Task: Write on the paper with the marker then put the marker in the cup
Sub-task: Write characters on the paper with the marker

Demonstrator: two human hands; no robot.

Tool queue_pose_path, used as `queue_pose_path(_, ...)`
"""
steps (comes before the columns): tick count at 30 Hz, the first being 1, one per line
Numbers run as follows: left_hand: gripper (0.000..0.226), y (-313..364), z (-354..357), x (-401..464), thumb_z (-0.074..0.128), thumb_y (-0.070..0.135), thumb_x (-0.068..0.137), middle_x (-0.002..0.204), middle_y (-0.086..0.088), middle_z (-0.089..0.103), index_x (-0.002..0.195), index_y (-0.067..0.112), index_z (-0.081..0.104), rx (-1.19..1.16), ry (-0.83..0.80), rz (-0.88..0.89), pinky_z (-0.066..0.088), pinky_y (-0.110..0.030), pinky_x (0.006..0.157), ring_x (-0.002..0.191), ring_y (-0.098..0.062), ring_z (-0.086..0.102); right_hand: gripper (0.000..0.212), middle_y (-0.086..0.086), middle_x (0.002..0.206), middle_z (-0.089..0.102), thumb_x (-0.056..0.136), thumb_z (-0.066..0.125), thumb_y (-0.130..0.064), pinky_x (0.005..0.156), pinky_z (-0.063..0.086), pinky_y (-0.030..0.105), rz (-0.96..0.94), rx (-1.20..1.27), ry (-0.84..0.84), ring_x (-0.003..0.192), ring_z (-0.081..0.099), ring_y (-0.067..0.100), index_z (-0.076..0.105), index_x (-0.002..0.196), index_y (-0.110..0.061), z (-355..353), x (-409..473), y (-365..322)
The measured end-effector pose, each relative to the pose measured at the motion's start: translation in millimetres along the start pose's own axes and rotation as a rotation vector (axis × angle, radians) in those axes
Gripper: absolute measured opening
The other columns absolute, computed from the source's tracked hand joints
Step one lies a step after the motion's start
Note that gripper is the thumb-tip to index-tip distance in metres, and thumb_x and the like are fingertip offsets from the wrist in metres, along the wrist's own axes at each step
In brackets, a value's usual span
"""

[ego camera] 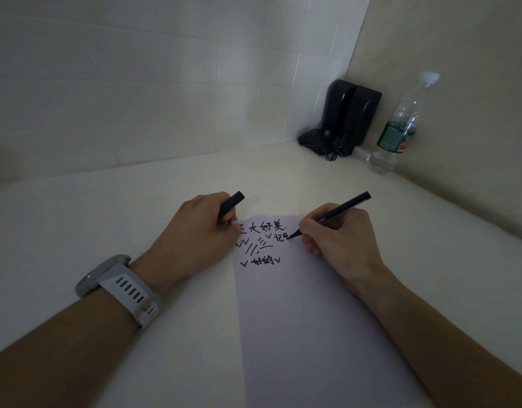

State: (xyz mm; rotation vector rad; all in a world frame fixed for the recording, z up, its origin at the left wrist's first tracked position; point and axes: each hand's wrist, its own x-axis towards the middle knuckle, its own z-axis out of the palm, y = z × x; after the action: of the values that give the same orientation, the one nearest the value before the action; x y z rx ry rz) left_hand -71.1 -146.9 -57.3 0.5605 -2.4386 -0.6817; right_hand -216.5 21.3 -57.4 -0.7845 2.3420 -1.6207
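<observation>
White paper sheet nearest; right hand grips slim black marker, tip down-left on paper; left hand clenches black cap; cup unseen.

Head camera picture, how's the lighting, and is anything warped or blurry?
Head view: dim and grey overall, brightest on the paper near the marker; wide-angle distortion curves the table edge and tilts the water bottle; the writing stays sharp, and no glare shows.

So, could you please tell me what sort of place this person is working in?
Probably a plain desk set into a room corner, perhaps a home or dorm study spot. A white table meets white tiled walls, with a water bottle and a black device pushed into the corner.
</observation>
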Motion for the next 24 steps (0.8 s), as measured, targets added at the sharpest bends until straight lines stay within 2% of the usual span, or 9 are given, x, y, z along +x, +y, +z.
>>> queue_pose_path(4,0.019,0,0,0,0.064,0.015,0.083,0.077,-0.004,0.067,0.075,0.007,0.049,0.0,0.002,-0.008,0.048,-0.035,0.07,0.076,-0.027,0.059,0.009,0.005,0.056,0.074,0.065,0.072,-0.027,0.063,0.057,0.039,0.0,0.003,0.004,0.052,0.065,0.016,0.075,0.067,-0.019,-1,0,1)
queue_pose_path(8,0.018,1,1,0,0.064,0.015,0.083,0.078,-0.004,0.067,0.076,0.006,0.05,-0.001,0.006,-0.018,0.045,-0.028,0.067,0.076,-0.025,0.059,0.01,0.005,0.059,0.076,0.079,0.075,-0.009,0.06,0.057,0.029,-0.048,0.069,-0.043,0.054,0.066,0.014,0.077,0.069,-0.013,-1,-3,-3)
queue_pose_path(11,0.019,1,2,1,0.064,0.015,0.084,0.075,-0.002,0.065,0.075,0.007,0.049,0.011,0.009,-0.015,0.039,-0.02,0.059,0.073,-0.022,0.058,0.013,0.005,0.057,0.071,0.087,0.068,0.005,0.05,0.05,0.021,0.018,0.474,-0.061,0.051,0.062,0.016,0.074,0.079,-0.004,-8,-2,-10)
queue_pose_path(13,0.023,0,2,2,0.064,0.015,0.084,0.074,-0.002,0.064,0.071,0.011,0.045,0.018,0.009,-0.008,0.038,-0.021,0.059,0.071,-0.021,0.057,0.01,0.007,0.06,0.068,0.085,0.066,0.003,0.048,0.05,0.02,0.141,0.817,-0.165,0.053,0.061,0.016,0.069,0.083,-0.006,-14,-1,-17)
queue_pose_path(15,0.026,-1,2,0,0.064,0.015,0.085,0.072,-0.002,0.062,0.069,0.014,0.043,0.019,0.004,-0.004,0.039,-0.025,0.059,0.07,-0.021,0.057,0.006,0.009,0.064,0.066,0.078,0.067,-0.004,0.05,0.052,0.02,0.188,1.026,-0.261,0.055,0.062,0.015,0.067,0.082,-0.009,-16,-2,-19)
queue_pose_path(18,0.024,-1,1,-1,0.063,0.013,0.085,0.071,-0.002,0.061,0.07,0.012,0.044,0.027,0.001,0.003,0.038,-0.026,0.059,0.069,-0.021,0.056,0.006,0.01,0.068,0.064,0.076,0.068,-0.004,0.053,0.053,0.02,0.151,1.086,-0.334,0.058,0.063,0.015,0.069,0.078,-0.009,-16,-3,-19)
queue_pose_path(22,0.028,0,0,0,0.063,0.013,0.085,0.072,0.0,0.061,0.068,0.016,0.041,0.019,-0.005,0.008,0.038,-0.024,0.059,0.07,-0.018,0.055,0.007,0.01,0.067,0.063,0.075,0.069,-0.002,0.052,0.053,0.021,0.131,1.069,-0.34,0.057,0.063,0.015,0.07,0.075,-0.009,-18,-2,-19)
queue_pose_path(24,0.027,-1,0,-1,0.063,0.013,0.085,0.072,0.001,0.061,0.069,0.015,0.042,0.014,-0.007,0.005,0.037,-0.023,0.059,0.071,-0.017,0.055,0.013,0.01,0.064,0.064,0.079,0.07,0.003,0.048,0.05,0.021,0.056,0.942,-0.319,0.054,0.06,0.016,0.071,0.076,-0.009,-18,1,-16)
